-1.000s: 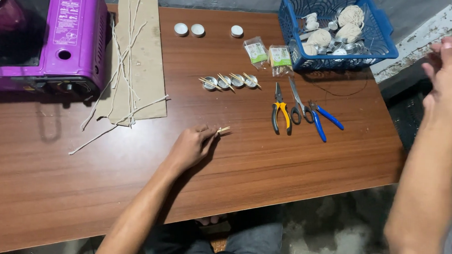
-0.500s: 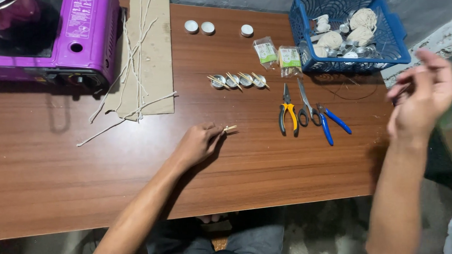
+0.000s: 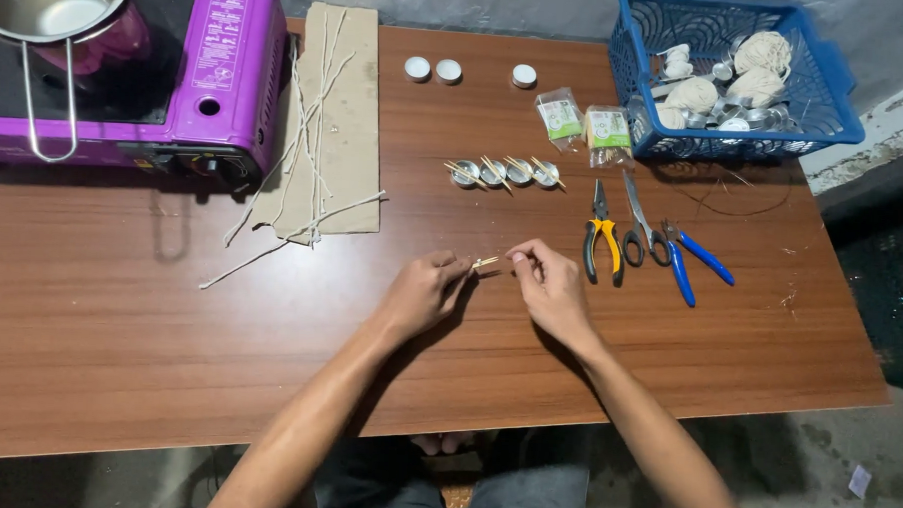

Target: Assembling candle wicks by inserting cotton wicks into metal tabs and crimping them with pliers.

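Here, table: I see a brown wooden table (image 3: pixel 168 354) carrying everything, its near edge toward me.
Stove: one purple portable stove (image 3: pixel 177 84) sits at the far left corner, its left part cut off by the frame; one steel pot (image 3: pixel 50 5) rests on it, partly out of view, and I cannot see inside well enough to name contents.
Basket: one blue plastic basket (image 3: pixel 827 107) at the far right corner holds three pale balls of string (image 3: pixel 764 55) and several small metal cups, too jumbled to count.
Cardboard: one flat cardboard piece (image 3: pixel 349 170) lies just right of the stove, with a handful of white wicks (image 3: pixel 306 129) strewn over it; they cross too much to count.
Tools: three near the right edge, yellow-handled pliers (image 3: pixel 602 234), grey scissors (image 3: pixel 640 231), blue-handled pliers (image 3: pixel 693 262).
Packets: two small clear packets (image 3: pixel 584 123) just left of the basket.
Cups in a row: four metal cups with sticks (image 3: pixel 504 173) mid-table.
Lids: three white round lids (image 3: pixel 448 71) by the far edge.
Left hand: my left hand (image 3: pixel 420 293) pinches one end of a thin wooden stick (image 3: pixel 484 262).
Right hand: my right hand (image 3: pixel 550 288) is curled, fingertips at the stick's other end; the stick lies mid-table between both hands, mostly hidden by fingers.
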